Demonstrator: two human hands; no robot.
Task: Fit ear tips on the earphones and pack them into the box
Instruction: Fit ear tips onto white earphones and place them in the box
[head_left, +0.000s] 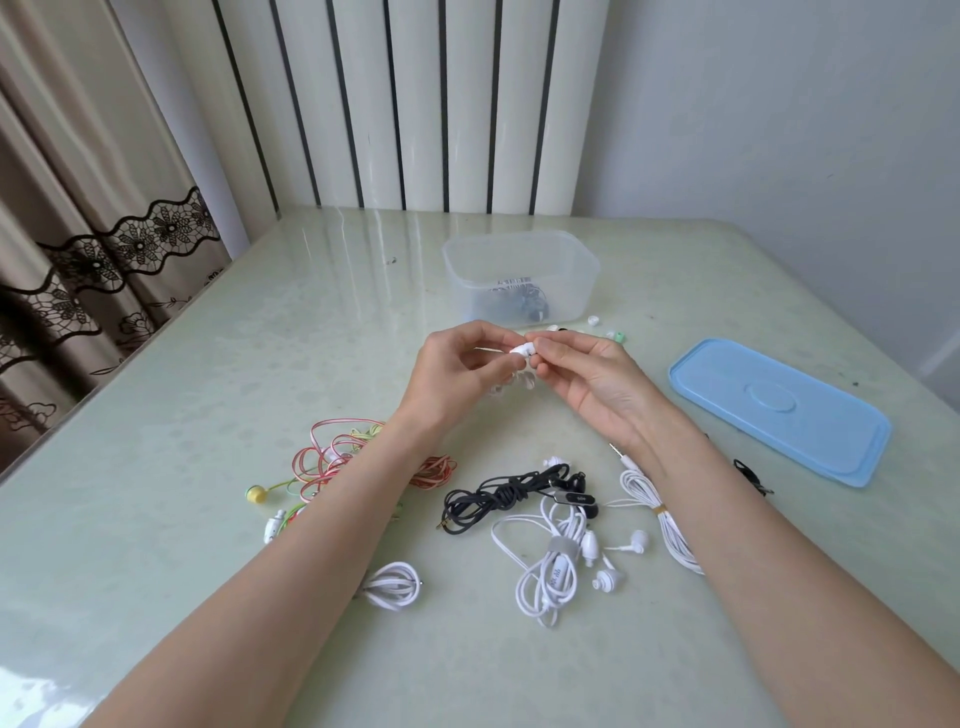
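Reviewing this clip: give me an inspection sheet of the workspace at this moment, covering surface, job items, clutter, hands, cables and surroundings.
Surface: pale green glossy table, reflective.
Job's things: clear box open, dark earphones inside; blue lid lying beside it to the right; loose ear tips in front of the box; white earbud held between both hands.
Clutter: nothing seen beyond the job's things.
Hands: left hand and right hand both pinch the earbud above the table.
Cables: red-and-green tangle, black bundle, several white coils near the forearms.
Surroundings: white radiator, lace-trimmed curtain, grey wall.
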